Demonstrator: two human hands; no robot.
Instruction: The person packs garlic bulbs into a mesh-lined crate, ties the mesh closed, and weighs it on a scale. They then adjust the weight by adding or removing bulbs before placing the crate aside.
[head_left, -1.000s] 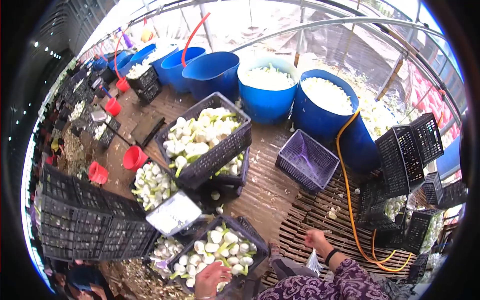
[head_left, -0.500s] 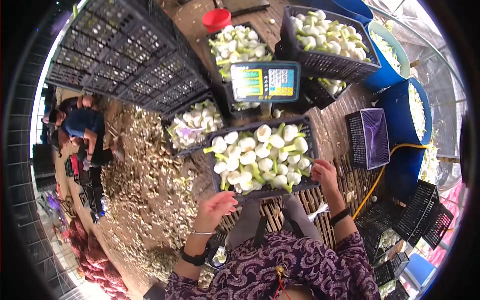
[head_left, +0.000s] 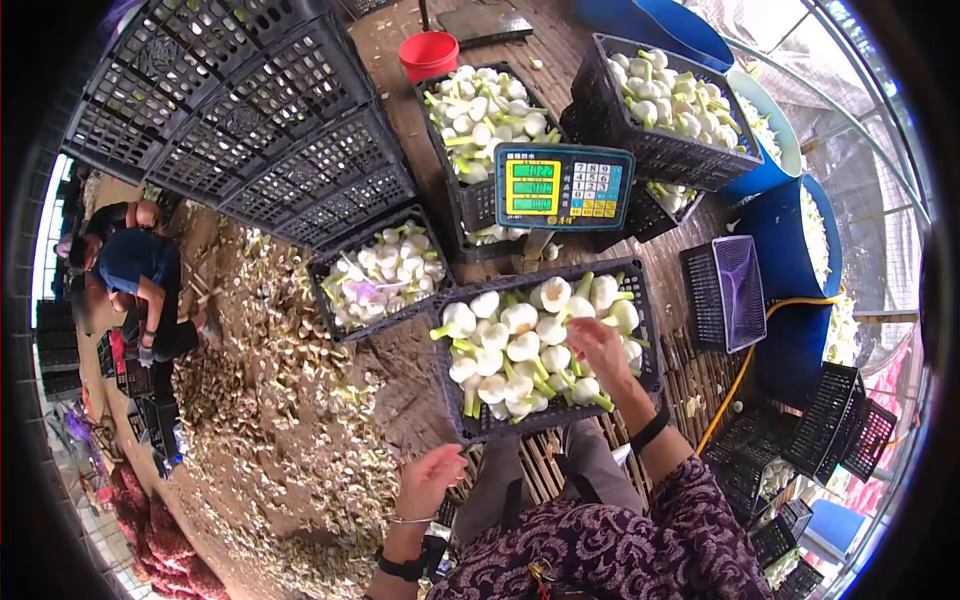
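Note:
A black plastic crate (head_left: 545, 425) full of white garlic bulbs with green stems (head_left: 520, 346) stands right in front of me, beneath the display of a digital scale (head_left: 564, 187). My right hand (head_left: 602, 358) is over the right half of the crate, its fingers loosely bent above the bulbs. Nothing shows in its grasp, though its fingertips are partly hidden. Near the crate's front left corner, my left hand (head_left: 432, 480) hovers apart from the rim, fingers slightly curled and holding nothing.
More garlic crates stand behind the scale and at its left (head_left: 380, 275). Tall stacked black crates (head_left: 250, 130) rise at the upper left. Blue tubs (head_left: 790, 235), an inner-lined purple crate (head_left: 738, 295) and a yellow hose (head_left: 737, 392) are at right. A person (head_left: 140, 265) crouches far left.
My right hand has left the crate's right edge and moved in over the bulbs. My left hand has come away from the front left corner. The view has shifted slightly.

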